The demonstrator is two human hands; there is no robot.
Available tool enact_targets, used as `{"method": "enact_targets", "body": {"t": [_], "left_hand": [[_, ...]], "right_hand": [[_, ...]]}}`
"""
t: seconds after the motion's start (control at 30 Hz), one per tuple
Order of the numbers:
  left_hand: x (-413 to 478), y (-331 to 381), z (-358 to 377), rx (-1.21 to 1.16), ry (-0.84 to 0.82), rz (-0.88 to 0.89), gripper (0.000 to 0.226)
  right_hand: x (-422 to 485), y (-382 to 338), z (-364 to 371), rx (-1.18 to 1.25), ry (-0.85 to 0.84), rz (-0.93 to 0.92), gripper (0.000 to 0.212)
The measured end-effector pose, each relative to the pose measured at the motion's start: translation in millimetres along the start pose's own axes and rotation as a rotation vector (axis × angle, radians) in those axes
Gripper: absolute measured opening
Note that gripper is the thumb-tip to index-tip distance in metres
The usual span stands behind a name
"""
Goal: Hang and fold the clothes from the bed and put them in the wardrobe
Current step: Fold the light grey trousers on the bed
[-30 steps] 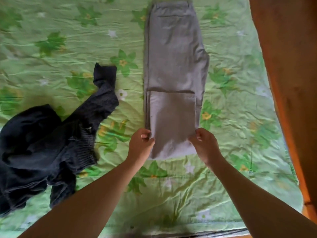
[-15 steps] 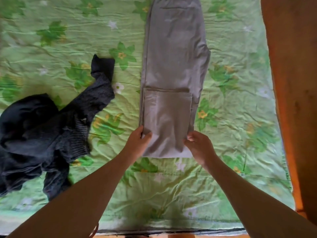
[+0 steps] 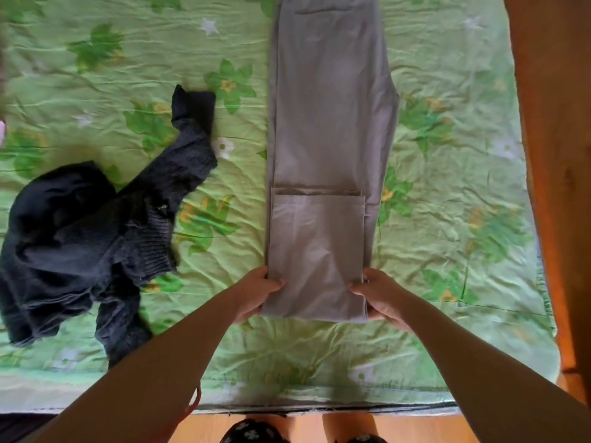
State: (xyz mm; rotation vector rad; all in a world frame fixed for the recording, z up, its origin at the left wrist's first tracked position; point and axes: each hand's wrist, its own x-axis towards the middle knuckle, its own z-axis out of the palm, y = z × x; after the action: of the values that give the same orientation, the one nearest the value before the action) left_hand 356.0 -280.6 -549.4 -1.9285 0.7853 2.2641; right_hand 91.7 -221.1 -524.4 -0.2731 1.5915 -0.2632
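Grey trousers (image 3: 329, 123) lie lengthwise on the bed, legs together, with the leg ends folded back over themselves into a flap (image 3: 316, 238) at the near end. My left hand (image 3: 256, 292) grips the left edge of that folded end, thumb on top. On the opposite edge, my right hand (image 3: 380, 295) grips the same way. A crumpled black knitted sweater (image 3: 83, 238) lies to the left, one sleeve stretched toward the trousers.
The bed carries a green quilt with a leaf and flower print (image 3: 463, 219). A brown wooden board (image 3: 556, 155) runs along the right side. The bed's near edge and a wooden floor (image 3: 415, 426) show at the bottom, with my feet in dark slippers.
Both hands have slid down to the near fold of the trousers and now grip its two edges. The view has tilted down toward the bed edge.
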Motion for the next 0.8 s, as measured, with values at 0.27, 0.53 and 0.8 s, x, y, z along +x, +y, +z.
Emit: {"method": "enact_targets", "body": {"t": [0.27,0.53,0.8], "left_hand": [[16,76,8,0.035,0.282,0.391,0.007],[-12,263,-1,-0.174,0.253,0.789,0.023],[49,212,-21,0.143,0.179,0.191,0.007]], "right_hand": [[9,-59,1,0.227,0.158,-0.310,0.035],[-9,-215,-49,0.439,0.191,-0.699,0.027],[58,-169,-64,0.025,0.181,-0.104,0.026]]}}
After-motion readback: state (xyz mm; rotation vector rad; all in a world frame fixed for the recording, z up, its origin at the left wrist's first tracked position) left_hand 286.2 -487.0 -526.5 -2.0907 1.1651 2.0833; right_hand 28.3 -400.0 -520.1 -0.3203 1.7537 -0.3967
